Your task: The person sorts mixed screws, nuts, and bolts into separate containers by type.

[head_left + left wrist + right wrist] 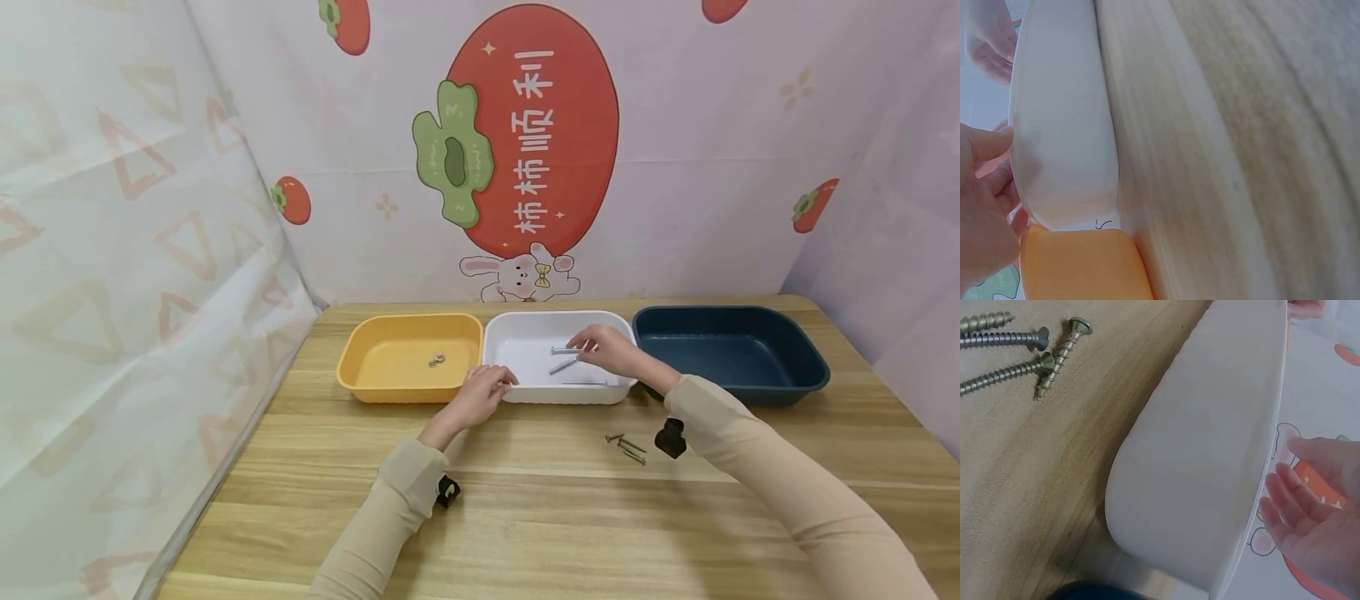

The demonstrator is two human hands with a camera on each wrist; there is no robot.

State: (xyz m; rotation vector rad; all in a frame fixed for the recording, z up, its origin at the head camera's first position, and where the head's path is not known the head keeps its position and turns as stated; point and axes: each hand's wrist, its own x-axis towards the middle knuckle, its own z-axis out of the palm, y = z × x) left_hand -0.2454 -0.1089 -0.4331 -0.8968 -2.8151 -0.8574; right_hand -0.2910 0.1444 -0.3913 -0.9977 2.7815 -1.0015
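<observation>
My right hand [609,350] is over the right part of a white bin [517,327], its fingertips beside a silver bolt [562,350]. A second silver bolt [562,366] lies slanted just below. In the right wrist view, the thumb and loosely bent fingers [1297,515] are apart with nothing between them. My left hand [480,393] rests at the white bin's near left corner, fingertips over the rim. The left wrist view shows its thumb [996,142] at the rim, with some fingertips hidden behind it.
Left of the white bin is a yellow bin [375,354] with small nuts [437,361] inside. A dark blue bin [780,393] stands to the right. Several brass-coloured screws [630,448] lie on the wooden table [540,517] in front. A printed cloth [660,225] hangs behind.
</observation>
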